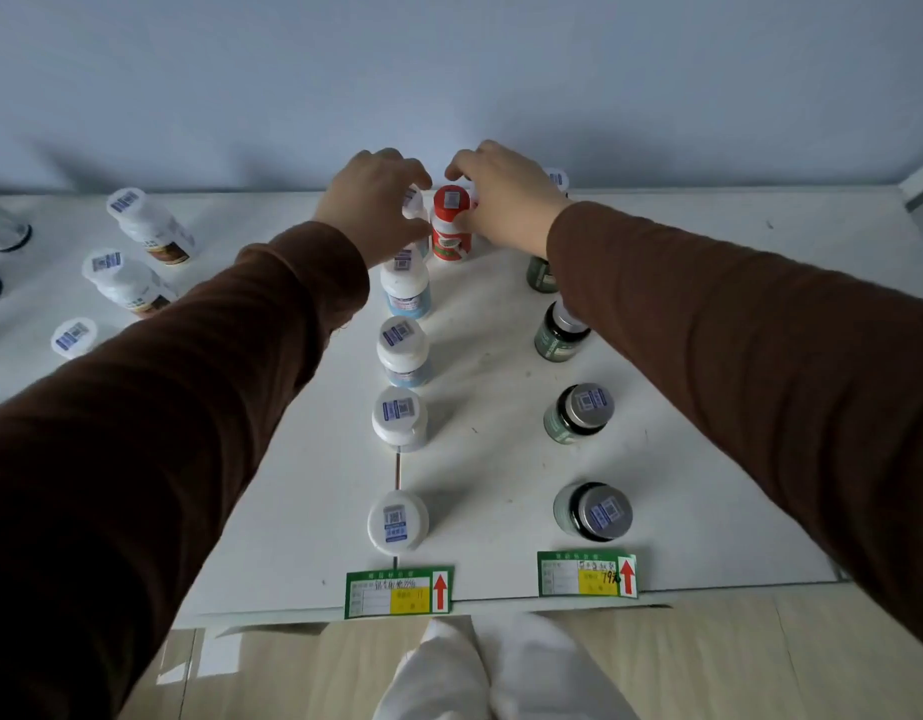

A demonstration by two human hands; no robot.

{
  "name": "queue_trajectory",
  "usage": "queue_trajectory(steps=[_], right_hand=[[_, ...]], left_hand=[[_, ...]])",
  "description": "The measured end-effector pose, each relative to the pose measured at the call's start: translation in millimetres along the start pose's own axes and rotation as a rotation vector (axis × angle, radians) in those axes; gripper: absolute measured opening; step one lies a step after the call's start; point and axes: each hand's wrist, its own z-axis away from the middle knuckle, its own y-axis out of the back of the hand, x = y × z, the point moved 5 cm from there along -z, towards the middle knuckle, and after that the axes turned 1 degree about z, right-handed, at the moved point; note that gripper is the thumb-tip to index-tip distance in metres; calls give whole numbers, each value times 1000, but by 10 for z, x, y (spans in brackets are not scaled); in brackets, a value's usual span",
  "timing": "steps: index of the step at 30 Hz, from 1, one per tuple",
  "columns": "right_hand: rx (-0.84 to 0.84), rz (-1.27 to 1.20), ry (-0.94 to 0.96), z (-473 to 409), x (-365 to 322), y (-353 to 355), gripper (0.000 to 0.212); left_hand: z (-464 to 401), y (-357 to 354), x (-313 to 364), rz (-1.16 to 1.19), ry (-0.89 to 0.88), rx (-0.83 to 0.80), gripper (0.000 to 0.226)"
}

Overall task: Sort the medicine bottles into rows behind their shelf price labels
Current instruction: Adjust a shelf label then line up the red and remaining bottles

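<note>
Two hands are reaching to twelve o'clock on the shelf (501, 407); the right hand (501, 200) is pinching the red-capped bottle (450, 223) at its neck, its grip closed on it; the left hand (378, 200) is curling over a white bottle (413, 202) heading the white row, contact unclear; the bottle looks light, rigid and smooth, best held below the cap.

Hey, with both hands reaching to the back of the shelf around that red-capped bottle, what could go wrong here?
1. The right hand grips the red-capped bottle while the left hand crowds a white bottle beside it; a nudge may topple either.
2. The right sleeve hangs over the dark green bottles; pulling back low could knock them.
3. The left sleeve passes close to the white-capped row and might brush it out of line.
</note>
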Motion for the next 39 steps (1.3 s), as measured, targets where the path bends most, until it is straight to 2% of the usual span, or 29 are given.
queue_trajectory(steps=[4,11,16,21,26,29,32,36,39], right_hand=[[-33,17,-13,-93,3,-115,46],[30,27,3,-166,8,-177,38],[46,-9,4,-132,12,-118,30],[108,-203,-33,55,99,289,40],[134,-502,-31,328,101,834,32],[130,-683,-46,495,97,1031,32],[150,-819,-104,631,142,1123,36],[163,-919,-176,784,218,1159,54],[179,-939,-197,907,260,1189,59]], left_hand=[[-169,-128,-11,-66,-10,-59,49],[-383,-313,33,-325,21,-181,50],[-385,-294,42,-283,54,-184,51],[-287,-32,70,114,33,-130,49],[-78,282,226,704,31,-99,38],[59,346,365,1111,9,-211,38],[168,305,508,1386,26,-364,42],[302,187,689,1592,93,-508,56],[396,136,829,1716,89,-593,53]])
